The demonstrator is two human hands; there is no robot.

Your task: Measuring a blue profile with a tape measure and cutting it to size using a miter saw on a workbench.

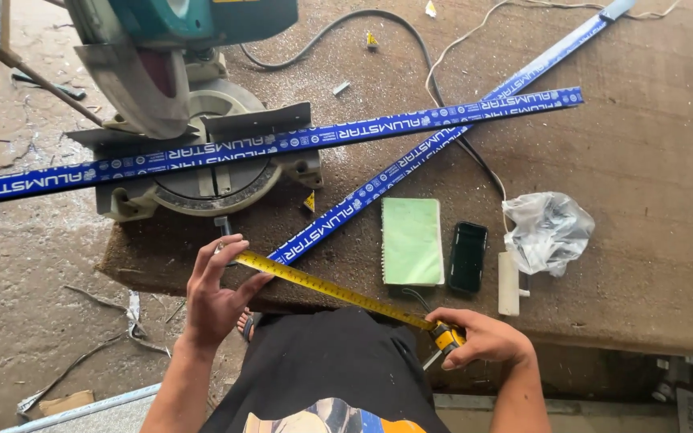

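Closest to the camera is the person's dark shirt (326, 361), with both bare forearms reaching forward over it; the right hand (479, 337) is curled around the yellow case of a tape measure (448, 337), fingers closed on it, down at the near edge of the worktable (643, 160); the left hand (216, 293) pinches the free end of the yellow tape blade (326, 289) between thumb and fingers, so it too is closed on the tape; the blade runs taut between the two hands, its long axis slanting from the case at lower right up to the tip at upper left, along the table's front edge; the tip sits just beside the near end of a long blue-wrapped strip (378, 184), which lies diagonally on the table, pointing from that near-left end away to the far right corner; a second blue-wrapped strip (282, 144) crosses over it, running almost left to right and resting on the base of a mitre saw (194, 96) at the far left; between the hands and farther back lie a green notebook (411, 240), a black phone (468, 256) just beside it, a small white block (508, 282), and a crumpled clear plastic bag (549, 228); cables (443, 72) trail across the tabletop behind them.
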